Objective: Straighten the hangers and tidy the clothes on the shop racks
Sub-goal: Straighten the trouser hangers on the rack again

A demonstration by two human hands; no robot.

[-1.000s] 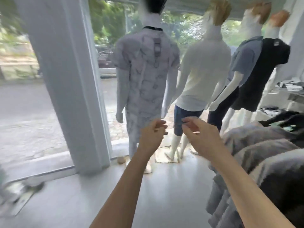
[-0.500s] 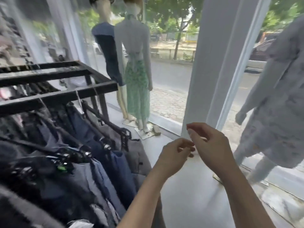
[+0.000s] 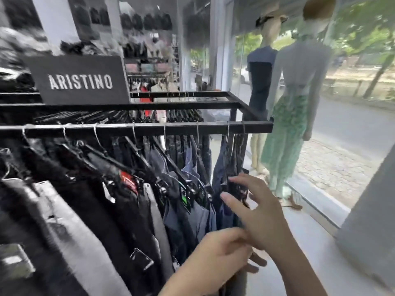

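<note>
A black metal rack (image 3: 149, 126) runs across the view, hung with several dark trousers and jeans (image 3: 132, 201) on clip hangers with wire hooks (image 3: 197, 133). My right hand (image 3: 256, 214) reaches toward the rightmost hanging trousers (image 3: 224, 167), fingers spread and straight, fingertips near the hanger clip; I cannot tell if they touch. My left hand (image 3: 215, 253) sits lower, at the blue trousers' edge, fingers loosely curled; whether it holds cloth is hidden by blur and by my right wrist.
A black sign reading ARISTINO (image 3: 80, 81) stands on the rack's top frame. Two dressed mannequins (image 3: 292, 107) stand by the shop window at right. A grey pillar (image 3: 372, 221) rises at the far right, with pale floor (image 3: 310, 242) between it and the rack.
The view has swung left from the window mannequins onto the trouser rack. My hands, held together in front of me before, have parted; the right now stretches toward the end hanger.
</note>
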